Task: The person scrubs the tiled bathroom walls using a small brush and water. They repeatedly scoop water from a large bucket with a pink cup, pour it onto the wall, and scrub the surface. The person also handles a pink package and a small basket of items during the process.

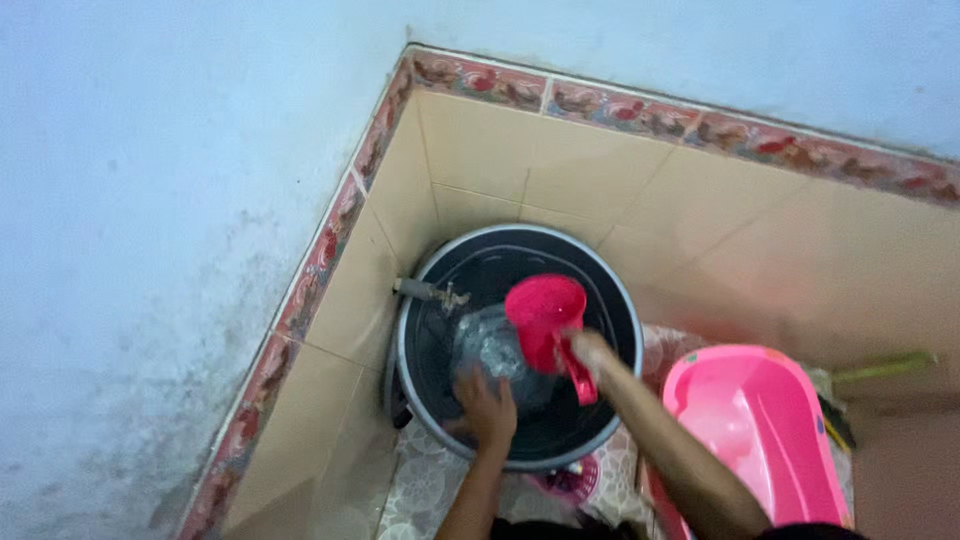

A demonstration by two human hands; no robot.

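Over the black tub (425,345) in the floor's tiled corner, the right hand (590,350) grips a red scoop (545,320); the left hand (487,408) grasps a clear bowl (490,345).

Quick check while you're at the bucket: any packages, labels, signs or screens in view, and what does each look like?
None in view: no package, label, sign or screen shows.
Only the patterned red tile border atop the beige tiled wall carries any decoration.
The red scoop in the right hand, the black bucket and the pink tub look plain.
The left hand rests in the bucket.
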